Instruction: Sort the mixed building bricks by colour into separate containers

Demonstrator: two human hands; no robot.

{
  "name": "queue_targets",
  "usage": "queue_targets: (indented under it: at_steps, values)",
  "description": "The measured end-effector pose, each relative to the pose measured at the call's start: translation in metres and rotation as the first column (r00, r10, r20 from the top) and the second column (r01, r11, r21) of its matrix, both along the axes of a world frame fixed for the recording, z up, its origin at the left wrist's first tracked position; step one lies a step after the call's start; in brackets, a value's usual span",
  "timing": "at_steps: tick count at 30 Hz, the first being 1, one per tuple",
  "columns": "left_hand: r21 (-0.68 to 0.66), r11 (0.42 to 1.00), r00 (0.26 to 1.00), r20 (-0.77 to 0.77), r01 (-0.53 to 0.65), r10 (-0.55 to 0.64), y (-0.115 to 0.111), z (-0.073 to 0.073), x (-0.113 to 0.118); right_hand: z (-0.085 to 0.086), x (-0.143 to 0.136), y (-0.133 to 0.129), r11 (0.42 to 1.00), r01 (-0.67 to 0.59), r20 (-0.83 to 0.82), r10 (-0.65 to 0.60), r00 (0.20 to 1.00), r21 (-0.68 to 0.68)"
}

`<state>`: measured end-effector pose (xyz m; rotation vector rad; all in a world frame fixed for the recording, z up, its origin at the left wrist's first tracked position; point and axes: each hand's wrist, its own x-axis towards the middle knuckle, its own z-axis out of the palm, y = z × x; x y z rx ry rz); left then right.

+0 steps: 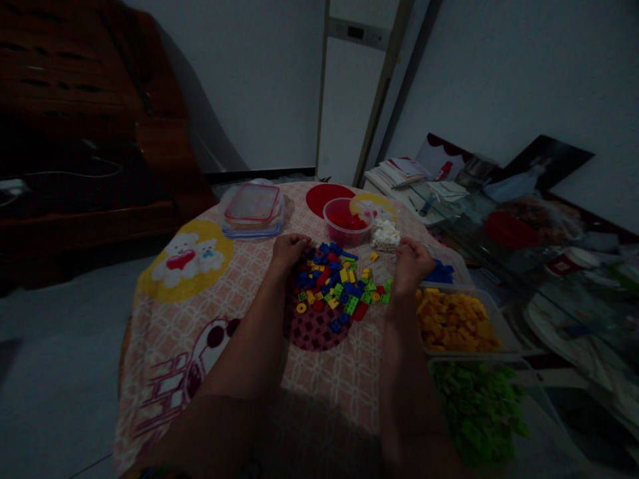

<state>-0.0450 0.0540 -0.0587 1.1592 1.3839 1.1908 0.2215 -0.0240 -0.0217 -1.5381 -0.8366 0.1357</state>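
Note:
A mixed pile of toy building bricks in blue, yellow, red and green lies on the tablecloth between my hands. At the pile's upper left edge is my left hand, its fingers curled together; whatever they may hold is hidden. My right hand is raised to the right of the pile, thumb and fingers pinched, and I cannot make out anything in them. Just left of its fingertips sits a block of white bricks. A round clear tub with red bricks stands beyond the pile.
On the right are a container of blue bricks, a box of yellow bricks and a box of green bricks. Stacked lidded containers stand at the back left. A cluttered glass table adjoins on the right.

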Motion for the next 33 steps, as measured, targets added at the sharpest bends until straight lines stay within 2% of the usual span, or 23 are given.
queue_targets:
  at_steps: [4,8,11,13,15,18,23,28,33]
  values:
    - [0.011,1.000,1.000,-0.005,0.004,-0.004,-0.001,0.001,-0.001,0.005,-0.024,-0.001,0.967,-0.219,0.108,0.234,0.966,-0.129]
    - [0.009,1.000,1.000,0.017,0.006,-0.006,0.000,0.000,-0.001,0.007,-0.045,-0.003,0.875,-0.321,0.259,0.425,0.867,-0.362]
    - [-0.005,1.000,0.999,0.036,-0.003,0.004,0.001,-0.002,0.000,0.003,-0.055,-0.003,0.776,-0.321,0.371,0.564,0.737,-0.543]
    - [-0.011,1.000,0.999,0.041,0.000,0.001,0.002,-0.003,0.000,-0.002,-0.058,-0.003,0.700,-0.267,0.409,0.636,0.655,-0.662]
    - [-0.008,1.000,0.999,0.042,0.008,-0.008,0.002,-0.004,0.000,-0.006,-0.060,-0.002,0.649,-0.200,0.425,0.668,0.611,-0.734]
    - [-0.002,1.000,0.999,0.042,0.014,-0.013,0.002,-0.004,0.000,-0.008,-0.059,-0.002,0.646,-0.129,0.462,0.657,0.596,-0.752]
    - [-0.002,1.000,0.999,0.036,0.010,-0.010,0.001,-0.002,0.000,-0.006,-0.055,-0.001,0.659,-0.092,0.503,0.649,0.570,-0.747]
    - [0.010,1.000,1.000,0.025,-0.002,0.002,0.001,-0.002,0.000,-0.008,-0.053,0.000,0.637,-0.126,0.491,0.692,0.530,-0.761]
    - [0.015,1.000,1.000,0.009,-0.002,0.002,0.001,-0.002,0.000,-0.009,-0.053,-0.001,0.652,-0.156,0.472,0.673,0.569,-0.742]
